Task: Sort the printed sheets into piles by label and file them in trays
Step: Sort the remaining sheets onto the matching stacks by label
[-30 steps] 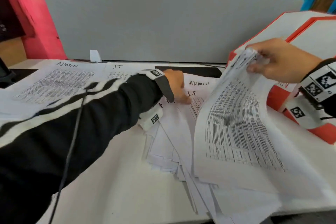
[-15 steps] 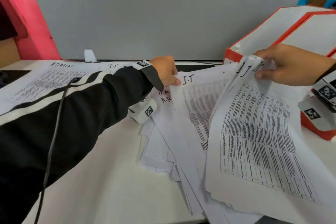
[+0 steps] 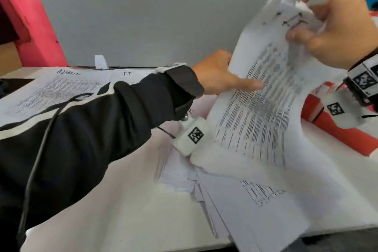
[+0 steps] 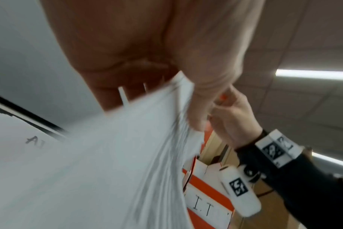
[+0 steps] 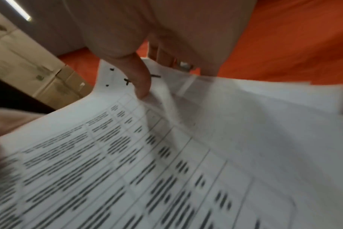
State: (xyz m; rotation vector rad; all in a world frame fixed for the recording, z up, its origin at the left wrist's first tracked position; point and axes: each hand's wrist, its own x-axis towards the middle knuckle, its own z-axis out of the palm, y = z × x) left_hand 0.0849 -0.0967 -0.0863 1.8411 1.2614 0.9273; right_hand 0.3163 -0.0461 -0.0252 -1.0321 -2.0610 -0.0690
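My right hand (image 3: 331,22) is raised at the upper right and pinches the top of a bundle of printed sheets (image 3: 261,112) marked "I.T". In the right wrist view its thumb (image 5: 139,77) lies across that label on the sheets (image 5: 147,155). My left hand (image 3: 218,75) grips the bundle's left edge, thumb on the front and fingers hidden behind. The left wrist view shows the sheets (image 4: 108,155) wedged between thumb and palm. A loose pile of sheets (image 3: 266,200) lies on the desk below.
Sorted sheets marked ADMIN (image 3: 57,88) and IT (image 3: 126,73) lie at the back left. Red and white trays (image 3: 347,137) stand at the right, one labelled I.T (image 4: 206,207). A grey divider (image 3: 143,22) closes off the back. Bare desk (image 3: 122,200) shows in front.
My right hand has lifted the I.T sheets up and back. My left hand has left the pile on the desk and taken hold of the lifted bundle's left edge.
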